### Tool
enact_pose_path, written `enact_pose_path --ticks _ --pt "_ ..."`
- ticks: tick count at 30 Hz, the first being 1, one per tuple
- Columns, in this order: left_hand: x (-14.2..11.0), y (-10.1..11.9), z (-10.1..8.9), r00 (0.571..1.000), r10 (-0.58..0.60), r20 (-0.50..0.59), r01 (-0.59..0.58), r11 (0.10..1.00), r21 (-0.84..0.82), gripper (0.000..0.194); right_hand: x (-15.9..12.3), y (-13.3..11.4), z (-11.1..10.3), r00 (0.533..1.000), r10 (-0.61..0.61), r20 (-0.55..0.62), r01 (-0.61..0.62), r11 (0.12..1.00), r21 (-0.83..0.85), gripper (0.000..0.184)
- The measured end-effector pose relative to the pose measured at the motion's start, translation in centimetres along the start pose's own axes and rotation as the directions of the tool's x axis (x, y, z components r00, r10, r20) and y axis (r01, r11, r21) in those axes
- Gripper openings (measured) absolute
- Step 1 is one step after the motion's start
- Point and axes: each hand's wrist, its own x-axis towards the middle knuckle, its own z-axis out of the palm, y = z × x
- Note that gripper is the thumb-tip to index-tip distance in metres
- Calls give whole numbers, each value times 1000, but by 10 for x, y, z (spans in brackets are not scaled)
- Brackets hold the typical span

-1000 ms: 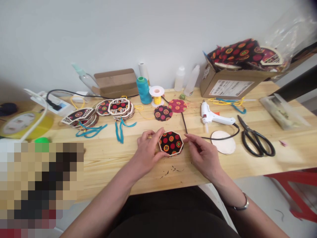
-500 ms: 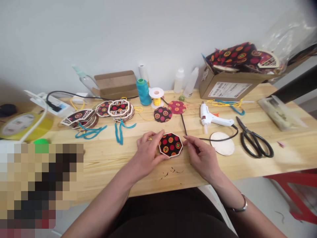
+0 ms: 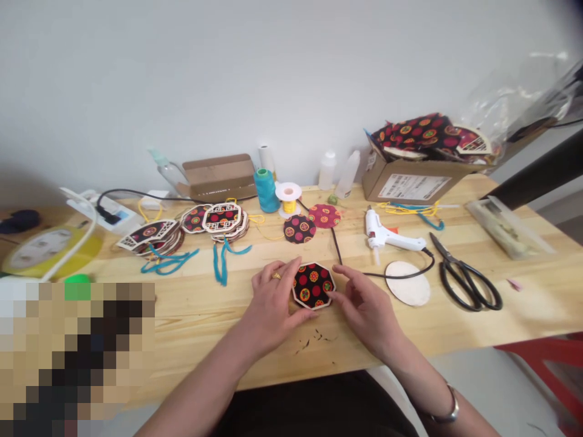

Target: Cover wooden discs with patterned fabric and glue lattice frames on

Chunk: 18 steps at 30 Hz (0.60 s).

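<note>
An octagonal fabric-covered panel (image 3: 313,284) lies on the table in front of me, black with red and yellow flower dots and a pale wooden rim. My left hand (image 3: 276,297) grips its left side, with fingers along the upper left edge and the thumb along the bottom. At the right edge, my right hand (image 3: 364,303) holds the panel, thumb tip on the fabric and index finger by the upper right corner. Its other fingers curl beneath. Dark scraps (image 3: 314,340) lie just below the panel.
Behind are round fabric pieces (image 3: 299,229), a teal thread cone (image 3: 266,191) and a yellow spool (image 3: 289,194). To the right lie a glue gun (image 3: 387,233) with its cord, a white oval (image 3: 409,283), scissors (image 3: 464,276) and a cardboard box (image 3: 410,179). Framed ornaments (image 3: 223,217) stand left.
My right thumb has moved in onto the panel's right edge, and the right index finger has spread upward from it. My left hand keeps its grip. The whole view has shifted downward slightly.
</note>
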Motion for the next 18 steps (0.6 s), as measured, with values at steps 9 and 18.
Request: enact_pose_path --ticks 9,18 --pt "-2 1 1 999 -37 -6 37 999 3 80 1 -1 0 997 -15 74 21 996 -92 47" --pt "-1 0 3 1000 -12 -14 13 1000 17 78 -1 -2 -1 991 -91 94 102 986 -129 55"
